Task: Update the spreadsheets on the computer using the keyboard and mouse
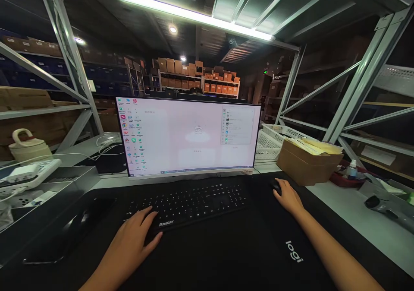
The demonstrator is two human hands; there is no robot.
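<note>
So I'm standing here watching someone at a PC in what looks like a storeroom. Left hand (134,237) is flat-ish and spread, holding nothing, fingertips at the near left end of the keyboard (202,201). Can't tell if any key is actually pressed. Right hand (289,197) is curled round the mouse (276,186), over on the right of the mat (220,258), well apart from the keyboard. Monitor (190,142) stands just behind the keys, icons down the left, a small window up at the right; text is too tiny to read.

What could go wrong? My guess is a stray shortcut: those left fingers sit right about the corner keys, so a lazy wrist could hit one mid-click. The mouse is also near the box (299,163), so a big push forward and right might bump it, and the papers (313,146) poking out the top could slide. On the left there's a glossy black thing (73,232) lying by the forearm; a wide elbow swing could shove it along. Loose cables (111,142) on the bench (339,209) could snag too.
</note>
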